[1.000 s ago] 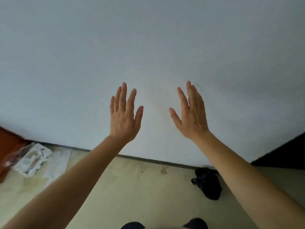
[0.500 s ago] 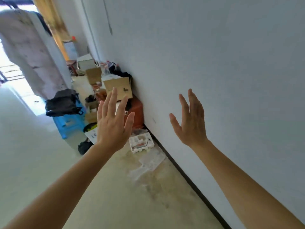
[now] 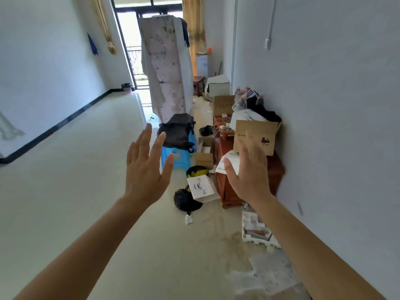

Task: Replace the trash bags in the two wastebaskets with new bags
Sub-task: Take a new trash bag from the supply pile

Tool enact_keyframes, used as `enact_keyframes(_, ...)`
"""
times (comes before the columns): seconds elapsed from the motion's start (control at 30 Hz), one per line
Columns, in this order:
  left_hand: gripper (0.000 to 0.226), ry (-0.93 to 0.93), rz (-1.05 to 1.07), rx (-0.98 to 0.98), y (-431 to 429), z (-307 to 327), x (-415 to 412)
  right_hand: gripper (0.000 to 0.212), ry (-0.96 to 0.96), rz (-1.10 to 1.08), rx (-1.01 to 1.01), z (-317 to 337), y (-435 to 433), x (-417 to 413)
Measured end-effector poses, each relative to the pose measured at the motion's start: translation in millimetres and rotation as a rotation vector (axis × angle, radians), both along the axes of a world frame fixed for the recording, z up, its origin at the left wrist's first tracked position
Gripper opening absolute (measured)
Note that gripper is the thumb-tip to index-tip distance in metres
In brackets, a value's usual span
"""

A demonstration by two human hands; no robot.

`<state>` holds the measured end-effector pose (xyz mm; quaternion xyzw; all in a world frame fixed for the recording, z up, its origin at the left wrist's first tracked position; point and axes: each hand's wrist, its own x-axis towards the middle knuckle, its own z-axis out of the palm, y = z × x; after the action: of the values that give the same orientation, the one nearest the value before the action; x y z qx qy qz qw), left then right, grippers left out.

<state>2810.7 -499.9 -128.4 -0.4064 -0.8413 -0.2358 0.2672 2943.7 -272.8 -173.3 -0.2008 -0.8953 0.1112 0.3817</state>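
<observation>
My left hand (image 3: 146, 167) and my right hand (image 3: 249, 169) are both raised in front of me, fingers spread, holding nothing. Beyond them, on the floor by the right wall, a wastebasket with a black liner and yellow contents (image 3: 195, 171) stands beside a full, tied black trash bag (image 3: 186, 201). A second small wastebasket (image 3: 126, 87) with a dark bag stands far off at the end of the left wall, near the balcony door.
Clutter lines the right wall: a red-brown cabinet (image 3: 275, 174) with cardboard boxes (image 3: 257, 137), a white box (image 3: 202, 188), a blue stool (image 3: 176, 158) bearing a black bag (image 3: 176, 132), a white foam tray (image 3: 257, 232). A hanging sheet (image 3: 166, 66) is ahead. Open floor lies left.
The view has swung left from a bare wall to look down the long room. Both hands stay raised and spread, holding nothing.
</observation>
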Motion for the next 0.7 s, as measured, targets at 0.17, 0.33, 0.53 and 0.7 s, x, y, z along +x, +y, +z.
enact_keyframes(0.17,0.055,0.038,0.179,-0.021,11,16,-119,0.06,-0.031,0.127,0.013,24,35,-163)
enact_keyframes(0.33,0.06,-0.036,0.31,-0.102,-9,-9,-244,0.058,-0.12,0.3,0.048,3,22,-330)
enact_keyframes(0.53,0.062,-0.098,0.347,-0.126,-9,-37,-405,0.059,-0.183,0.344,0.079,-27,27,-499)
enact_keyframes(0.7,0.061,-0.098,0.264,-0.179,24,-22,-565,0.059,-0.195,0.278,0.086,-14,59,-641)
